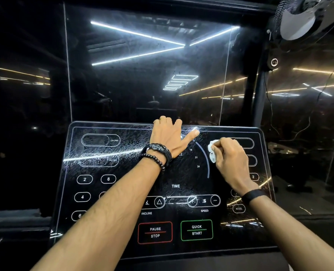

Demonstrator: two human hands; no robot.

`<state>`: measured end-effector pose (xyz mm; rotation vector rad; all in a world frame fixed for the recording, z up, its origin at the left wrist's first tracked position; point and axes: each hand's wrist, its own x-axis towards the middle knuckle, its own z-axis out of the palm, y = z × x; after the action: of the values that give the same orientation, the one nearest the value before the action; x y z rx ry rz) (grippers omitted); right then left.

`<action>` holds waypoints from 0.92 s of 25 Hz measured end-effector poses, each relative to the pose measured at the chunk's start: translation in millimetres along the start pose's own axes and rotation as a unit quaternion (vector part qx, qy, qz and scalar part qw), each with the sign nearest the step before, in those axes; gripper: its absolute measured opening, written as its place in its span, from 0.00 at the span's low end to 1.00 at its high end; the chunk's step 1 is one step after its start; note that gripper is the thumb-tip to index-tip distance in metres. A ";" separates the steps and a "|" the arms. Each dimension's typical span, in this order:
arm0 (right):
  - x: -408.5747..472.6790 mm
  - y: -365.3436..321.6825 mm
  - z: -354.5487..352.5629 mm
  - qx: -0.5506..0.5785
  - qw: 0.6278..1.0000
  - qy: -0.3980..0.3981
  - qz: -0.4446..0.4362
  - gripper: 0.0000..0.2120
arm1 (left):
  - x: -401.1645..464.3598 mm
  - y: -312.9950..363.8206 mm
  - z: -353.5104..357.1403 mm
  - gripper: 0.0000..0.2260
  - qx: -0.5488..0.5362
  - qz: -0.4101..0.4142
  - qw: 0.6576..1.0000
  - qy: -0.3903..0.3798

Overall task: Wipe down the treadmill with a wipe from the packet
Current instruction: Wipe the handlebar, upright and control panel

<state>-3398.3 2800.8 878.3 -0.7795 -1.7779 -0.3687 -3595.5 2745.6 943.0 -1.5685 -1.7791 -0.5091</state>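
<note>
- The treadmill console (pixel 123 192), a glossy black panel, fills the near middle; its far edge meets a dark reflective glass wall (pixel 142 75), and its left and right edges stand clear of anything
- The left hand (pixel 170 137) lies flat at the far edge, fingers hooked over the rim, thumb spread right, gripping nothing
- The right hand (pixel 230 159) grips a bunched white wipe (pixel 212 151), pressed to the panel right of centre, beside the curved dial line, with bare panel nearer
</note>
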 end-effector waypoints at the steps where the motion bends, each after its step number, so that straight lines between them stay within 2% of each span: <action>1: -4.4 0.5 -1.3 -0.007 0.999 -0.017 -0.036 0.09 | -0.1 1.0 0.9 0.35 -0.004 -0.003 1.000 0.003; 3: -9.3 7.7 -6.0 -0.033 0.997 -0.030 -0.066 0.09 | -1.9 2.5 1.4 0.34 -0.018 -0.011 1.000 0.003; 6: -0.2 10.7 -7.6 -0.007 0.999 0.024 0.046 0.06 | -2.2 3.2 1.5 0.34 -0.039 -0.025 0.999 0.007; 9: -1.2 4.7 -2.6 -0.035 0.999 0.003 -0.031 0.08 | -4.0 6.2 2.3 0.36 -0.036 -0.028 0.999 0.016; 10: 3.4 6.9 -3.5 -0.030 0.999 0.004 -0.022 0.07 | -3.3 6.5 2.9 0.36 -0.035 -0.028 0.999 0.016; 12: 19.5 10.1 -4.5 0.010 0.998 0.031 0.062 0.06 | -3.3 5.0 6.0 0.37 -0.031 -0.036 0.999 0.022; 13: 21.9 10.3 -1.7 0.015 0.998 0.028 0.063 0.06 | -4.7 5.2 7.0 0.36 -0.029 -0.037 0.999 0.026; 15: 12.1 8.4 6.4 -0.013 1.000 0.000 -0.012 0.07 | -4.2 6.2 7.2 0.36 -0.028 -0.031 0.999 0.029; 16: 8.3 8.3 8.0 -0.006 1.000 0.004 -0.022 0.06 | -4.4 6.0 7.2 0.36 -0.032 -0.030 0.999 0.026; 18: 8.5 7.2 4.3 0.027 0.999 0.042 0.015 0.06 | -4.8 4.2 7.1 0.35 -0.041 -0.034 0.998 0.030; 21: -16.0 4.4 4.8 -0.012 0.995 0.021 -0.096 0.05 | -4.7 5.1 5.8 0.34 -0.041 -0.034 0.998 0.028; 23: -21.5 6.2 0.9 0.022 0.997 0.037 -0.057 0.06 | -5.5 7.0 5.4 0.34 -0.039 -0.034 0.998 0.021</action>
<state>-3391.0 2799.0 857.2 -0.6268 -1.7591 -0.4268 -3590.0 2746.8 934.2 -1.5421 -1.8057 -0.6461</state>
